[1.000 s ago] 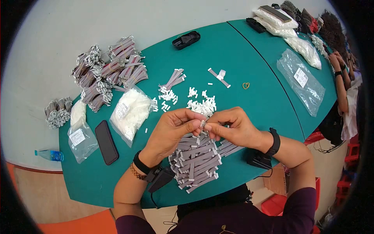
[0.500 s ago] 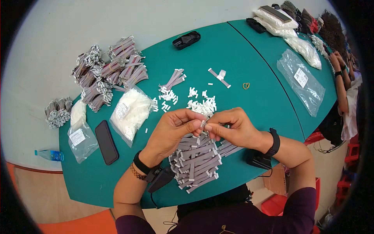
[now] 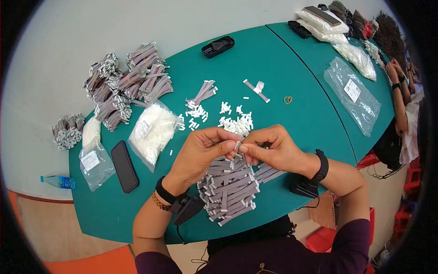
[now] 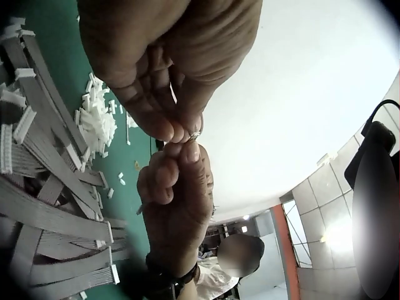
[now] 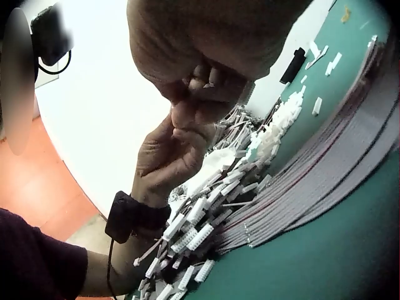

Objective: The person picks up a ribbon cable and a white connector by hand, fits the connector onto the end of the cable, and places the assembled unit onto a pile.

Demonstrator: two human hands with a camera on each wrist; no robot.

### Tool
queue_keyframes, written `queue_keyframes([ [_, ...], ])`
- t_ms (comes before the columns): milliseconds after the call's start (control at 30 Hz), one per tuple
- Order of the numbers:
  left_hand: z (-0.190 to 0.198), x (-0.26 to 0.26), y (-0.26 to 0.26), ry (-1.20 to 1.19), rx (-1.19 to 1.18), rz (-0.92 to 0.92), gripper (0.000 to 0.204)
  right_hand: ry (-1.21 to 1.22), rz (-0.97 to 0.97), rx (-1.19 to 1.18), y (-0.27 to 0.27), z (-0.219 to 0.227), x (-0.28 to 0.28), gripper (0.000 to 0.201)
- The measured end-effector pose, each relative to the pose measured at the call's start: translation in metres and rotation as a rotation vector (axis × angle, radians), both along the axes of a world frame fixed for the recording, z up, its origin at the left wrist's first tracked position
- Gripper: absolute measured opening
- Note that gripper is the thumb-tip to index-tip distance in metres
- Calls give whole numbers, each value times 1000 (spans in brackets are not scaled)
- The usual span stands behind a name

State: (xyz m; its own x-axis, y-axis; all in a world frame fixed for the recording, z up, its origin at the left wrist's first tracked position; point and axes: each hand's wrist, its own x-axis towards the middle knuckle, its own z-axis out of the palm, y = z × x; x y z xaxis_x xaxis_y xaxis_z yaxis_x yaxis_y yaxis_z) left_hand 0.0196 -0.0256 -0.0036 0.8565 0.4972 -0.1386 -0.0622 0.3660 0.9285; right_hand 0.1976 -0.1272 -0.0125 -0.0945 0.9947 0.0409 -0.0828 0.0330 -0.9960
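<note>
Both hands meet above a pile of grey ribbon cables [image 3: 228, 192] with white end connectors. The left hand [image 3: 198, 153] pinches a small white connector [image 3: 237, 144] between thumb and forefinger. From the other side the right hand [image 3: 276, 148] grips the same small piece, thumb against its edge; grey cable shows under its fingers. In the left wrist view the fingertips of the left hand [image 4: 169, 56] and right hand [image 4: 178, 194] touch around it. Fingers mostly hide the piece in the right wrist view. Loose white connectors [image 3: 237, 123] lie just beyond the hands.
Bundled cables [image 3: 132, 82] are heaped at the left beside a bag of white parts [image 3: 153, 130] and a phone [image 3: 124, 166]. A black case [image 3: 218, 47] lies at the far edge, a rubber band [image 3: 288, 100] and an empty bag [image 3: 353, 96] to the right.
The small connector has tilted slightly between the fingertips. Both hands stay almost in the same place and keep their pinch.
</note>
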Motion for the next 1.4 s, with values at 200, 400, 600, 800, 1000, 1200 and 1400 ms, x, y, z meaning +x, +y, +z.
queue_keyframes([
  [200,1,1,0,5,8,6,17,19,6,-33,0,2,0,18],
  [400,1,1,-1,22,73,23,16,-5,17,-76,2,2,2,20],
  [600,2,1,-3,73,145,58,15,-5,28,-101,2,5,3,22],
  [800,2,4,-11,56,299,126,14,-1,9,-124,1,4,2,21],
  [1000,1,4,-14,42,391,163,14,-12,-6,-104,1,4,0,21],
  [1200,4,4,-11,59,263,125,14,-12,2,-101,2,6,1,19],
  [1400,1,5,-12,54,248,119,14,38,31,-209,3,7,4,15],
])
